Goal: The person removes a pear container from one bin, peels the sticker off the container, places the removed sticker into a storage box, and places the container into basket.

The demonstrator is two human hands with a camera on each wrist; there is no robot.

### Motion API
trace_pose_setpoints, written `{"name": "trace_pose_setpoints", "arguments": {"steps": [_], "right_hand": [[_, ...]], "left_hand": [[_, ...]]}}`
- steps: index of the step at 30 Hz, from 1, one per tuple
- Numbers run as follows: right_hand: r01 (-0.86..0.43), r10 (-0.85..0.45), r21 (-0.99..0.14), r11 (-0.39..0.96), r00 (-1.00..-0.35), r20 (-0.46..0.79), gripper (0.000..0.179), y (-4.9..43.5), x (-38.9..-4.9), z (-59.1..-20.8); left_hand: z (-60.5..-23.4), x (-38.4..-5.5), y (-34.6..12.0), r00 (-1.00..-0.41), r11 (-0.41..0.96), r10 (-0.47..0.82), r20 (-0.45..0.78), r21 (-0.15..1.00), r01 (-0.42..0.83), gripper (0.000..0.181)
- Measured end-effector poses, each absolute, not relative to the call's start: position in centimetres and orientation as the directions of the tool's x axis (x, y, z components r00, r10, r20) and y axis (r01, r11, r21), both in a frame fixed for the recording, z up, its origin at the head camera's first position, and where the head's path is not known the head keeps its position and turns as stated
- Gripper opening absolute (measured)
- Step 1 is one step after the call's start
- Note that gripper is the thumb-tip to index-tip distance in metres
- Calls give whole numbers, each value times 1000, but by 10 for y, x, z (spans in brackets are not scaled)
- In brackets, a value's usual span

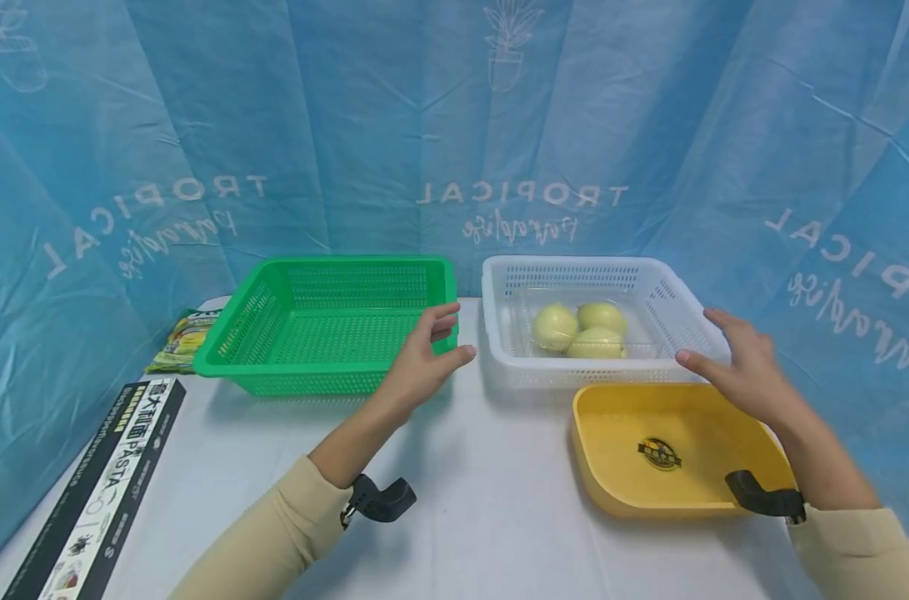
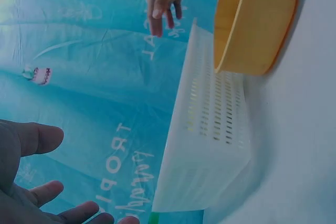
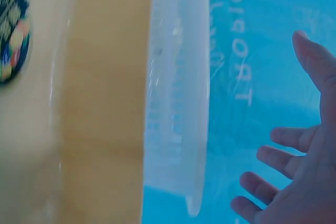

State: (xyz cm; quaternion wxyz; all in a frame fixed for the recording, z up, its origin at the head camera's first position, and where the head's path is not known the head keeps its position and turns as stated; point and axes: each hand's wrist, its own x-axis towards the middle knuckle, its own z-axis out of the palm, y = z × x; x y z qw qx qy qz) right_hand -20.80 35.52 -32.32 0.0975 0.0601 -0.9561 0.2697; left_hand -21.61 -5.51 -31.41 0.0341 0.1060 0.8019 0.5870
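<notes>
Head view — white table (image 1: 499, 517), blue curtain (image 1: 424, 125) behind.

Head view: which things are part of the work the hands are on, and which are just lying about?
In hand:
- white basket, both hands reaching toward it
- three onions inside it
- left hand, open, holding nothing
- right hand, open, holding nothing

Probably in play, untouched:
- green basket
- yellow tub

Lying about:
- pasta box
- snack bag
</notes>
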Motion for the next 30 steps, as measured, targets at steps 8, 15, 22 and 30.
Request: {"name": "trace_pose_setpoints", "arguments": {"steps": [8,15,22,30], "right_hand": [[-285,-116,-538,793,-938,326,74,326,-194,-322],[-304,-126,-533,789,-930,344,75,298,-184,-325],[-309,-168,-524,794,-939,300,75,277,-175,-330],[-373,-205,-492,787,-910,361,74,258,-170,-336]], "left_hand": [[-319,-200,-76,-969,300,213,127,935,189,60],[-326,-191,-88,-961,322,214,173,917,236,59],[-330,-183,-97,-956,369,204,212,887,276,59],[-331,-179,-105,-955,397,194,225,872,286,59]]}}
